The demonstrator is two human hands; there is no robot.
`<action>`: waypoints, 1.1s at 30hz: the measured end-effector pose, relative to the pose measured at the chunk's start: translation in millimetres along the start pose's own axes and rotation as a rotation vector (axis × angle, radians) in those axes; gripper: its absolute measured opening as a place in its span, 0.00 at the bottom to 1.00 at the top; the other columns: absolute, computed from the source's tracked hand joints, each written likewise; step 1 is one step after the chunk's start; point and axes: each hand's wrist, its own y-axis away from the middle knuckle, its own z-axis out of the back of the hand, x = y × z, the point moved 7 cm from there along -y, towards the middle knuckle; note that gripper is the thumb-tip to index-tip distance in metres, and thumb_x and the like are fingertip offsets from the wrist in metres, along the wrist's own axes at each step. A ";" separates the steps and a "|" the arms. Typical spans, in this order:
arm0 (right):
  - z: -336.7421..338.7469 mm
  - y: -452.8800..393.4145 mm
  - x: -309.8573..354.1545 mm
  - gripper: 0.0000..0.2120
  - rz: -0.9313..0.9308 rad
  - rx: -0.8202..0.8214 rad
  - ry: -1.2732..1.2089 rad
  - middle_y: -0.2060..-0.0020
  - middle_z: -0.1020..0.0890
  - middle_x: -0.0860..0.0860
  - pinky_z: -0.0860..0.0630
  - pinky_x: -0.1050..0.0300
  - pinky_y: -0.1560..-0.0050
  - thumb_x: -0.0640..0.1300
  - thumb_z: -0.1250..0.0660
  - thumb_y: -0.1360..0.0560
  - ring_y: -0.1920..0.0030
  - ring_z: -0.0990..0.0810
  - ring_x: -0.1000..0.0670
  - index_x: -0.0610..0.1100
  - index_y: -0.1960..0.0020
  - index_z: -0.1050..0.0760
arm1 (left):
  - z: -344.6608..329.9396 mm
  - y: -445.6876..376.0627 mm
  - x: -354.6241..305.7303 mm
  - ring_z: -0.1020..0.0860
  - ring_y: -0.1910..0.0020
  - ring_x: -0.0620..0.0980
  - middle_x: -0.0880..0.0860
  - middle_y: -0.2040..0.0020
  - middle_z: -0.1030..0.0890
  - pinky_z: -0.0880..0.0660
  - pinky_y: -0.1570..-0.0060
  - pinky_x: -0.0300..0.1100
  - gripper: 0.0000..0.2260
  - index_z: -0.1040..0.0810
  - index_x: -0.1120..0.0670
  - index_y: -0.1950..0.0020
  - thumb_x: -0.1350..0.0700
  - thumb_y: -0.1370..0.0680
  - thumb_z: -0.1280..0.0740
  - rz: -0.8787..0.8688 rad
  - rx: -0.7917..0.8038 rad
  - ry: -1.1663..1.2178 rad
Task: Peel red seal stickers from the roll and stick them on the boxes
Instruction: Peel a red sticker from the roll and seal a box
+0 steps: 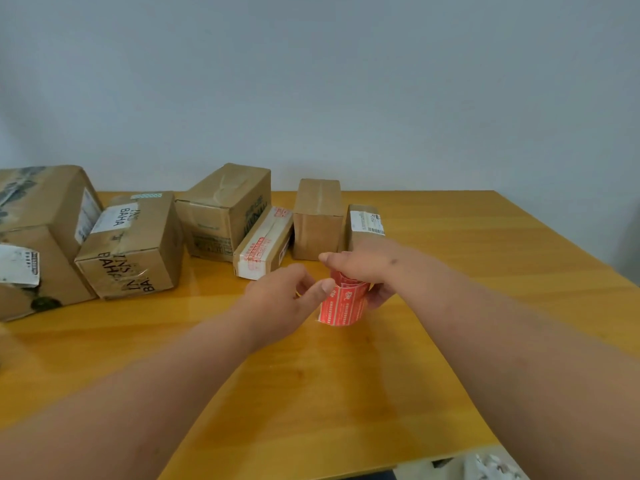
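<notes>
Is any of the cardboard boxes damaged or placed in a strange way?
Yes. The white label on the large brown cardboard box at far left is torn. The flat white-taped box leans tilted against its taller neighbour.

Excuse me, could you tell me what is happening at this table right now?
A person is working with a roll of red seal stickers above a yellow wooden table. The right hand grips the roll from above, while the left hand pinches at its edge, seemingly starting to peel a sticker. Several cardboard boxes stand along the back; the flat white box already carries red stickers.
</notes>
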 end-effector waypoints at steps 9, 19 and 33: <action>21.4 7.2 -4.9 0.28 0.052 -0.114 0.147 0.52 0.20 0.44 0.19 0.53 0.60 0.67 0.46 0.24 0.60 0.18 0.45 0.43 0.44 0.28 | -7.4 -2.7 -10.5 0.24 0.55 0.43 0.43 0.54 0.25 0.21 0.56 0.43 0.17 0.30 0.46 0.51 0.42 0.29 0.26 -0.011 -0.052 0.028; 35.6 21.9 2.4 0.09 0.388 -0.394 0.105 0.52 0.21 0.51 0.29 0.56 0.57 0.49 0.38 0.22 0.52 0.24 0.50 0.46 0.47 0.23 | -12.9 -2.5 -16.0 0.26 0.65 0.42 0.45 0.63 0.24 0.31 0.67 0.34 0.07 0.26 0.48 0.58 0.55 0.24 0.29 -0.043 -0.056 0.234; 8.0 51.1 24.8 0.05 0.678 -0.218 0.170 0.49 0.27 0.54 0.30 0.55 0.46 0.44 0.32 0.29 0.45 0.29 0.53 0.50 0.56 0.18 | 11.7 5.8 0.2 0.19 0.57 0.46 0.48 0.59 0.16 0.23 0.59 0.37 0.03 0.18 0.49 0.56 0.55 0.23 0.31 0.042 0.129 0.283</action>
